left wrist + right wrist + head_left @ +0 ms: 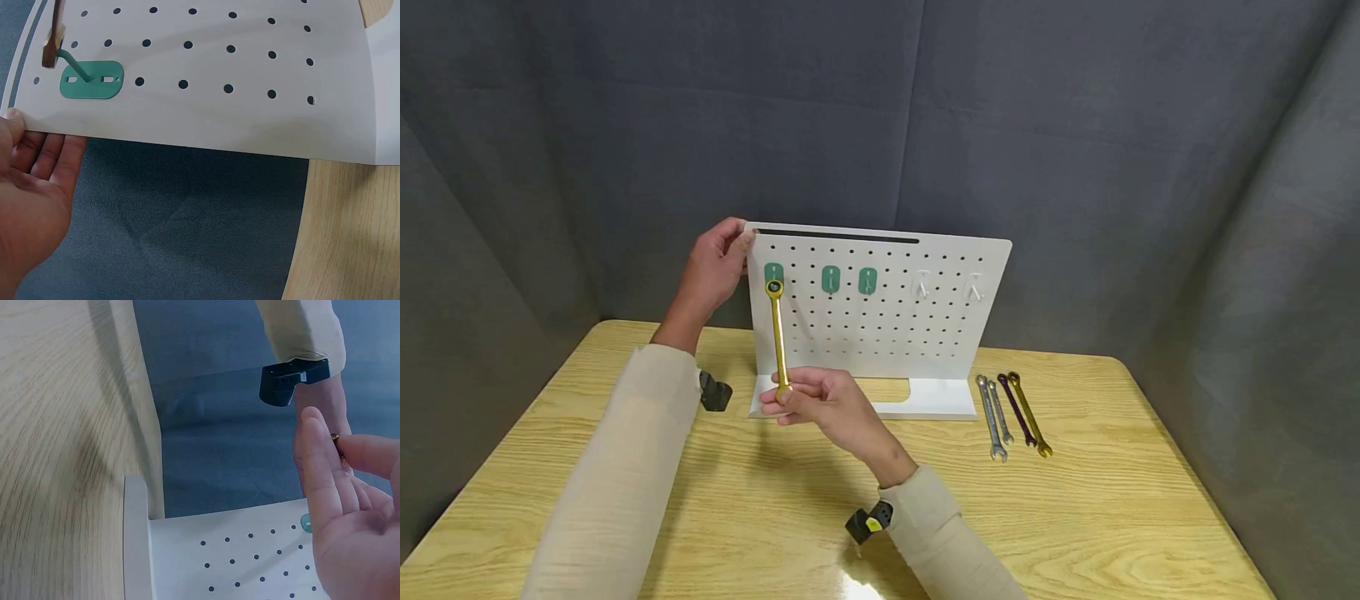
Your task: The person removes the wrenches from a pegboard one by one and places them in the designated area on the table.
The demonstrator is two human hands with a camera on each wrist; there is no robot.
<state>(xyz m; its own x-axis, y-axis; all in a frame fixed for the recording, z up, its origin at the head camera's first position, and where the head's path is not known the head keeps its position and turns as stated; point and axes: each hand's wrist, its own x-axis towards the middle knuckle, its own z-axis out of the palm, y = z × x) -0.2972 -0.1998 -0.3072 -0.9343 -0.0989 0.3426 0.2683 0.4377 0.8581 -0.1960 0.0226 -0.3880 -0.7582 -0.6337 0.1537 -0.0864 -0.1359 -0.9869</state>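
My left hand [715,265] grips the upper left corner of a white pegboard [850,342], thumb in front and fingers behind the edge. Between thumb and fingers, my right hand [838,408] pinches the lower end of a gold combination wrench [778,333]. The wrench stands nearly upright, its ring end at the leftmost green hook [94,80]. In the left wrist view that ring end meets the hook's tip; whether the hook passes through it I cannot tell. Mostly hidden by fingers, the wrench [335,437] shows only a bit in the right wrist view.
Two more green hooks [831,280] and two white hooks [922,286] sit along the board's upper rows. Right of its base, several wrenches [1015,414], silver, purple and gold, lie side by side on the wooden table [1120,500]. A grey curtain [1037,125] hangs behind.
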